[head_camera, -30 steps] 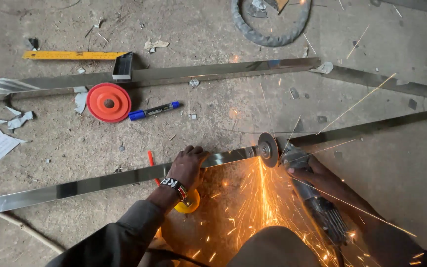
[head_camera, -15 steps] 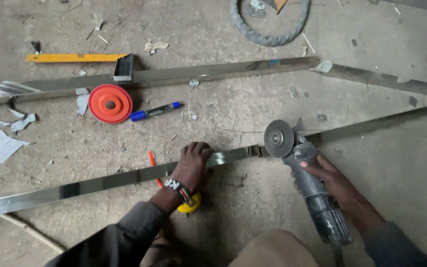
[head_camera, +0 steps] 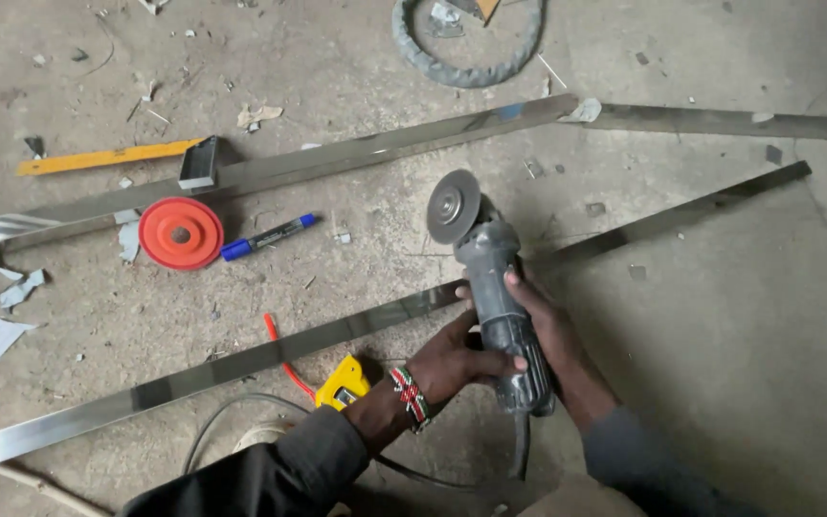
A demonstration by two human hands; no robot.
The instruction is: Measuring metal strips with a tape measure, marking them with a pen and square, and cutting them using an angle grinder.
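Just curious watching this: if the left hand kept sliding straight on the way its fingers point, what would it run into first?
The left hand points rightward and already touches the grey angle grinder. Going on, it would likely meet the right hand wrapped round the same body.

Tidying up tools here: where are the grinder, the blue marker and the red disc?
grinder [head_camera: 502, 306], head view, on its grey body between the hands.
blue marker [head_camera: 268, 236], head view, on its dark barrel.
red disc [head_camera: 181, 233], head view, on its centre hub.
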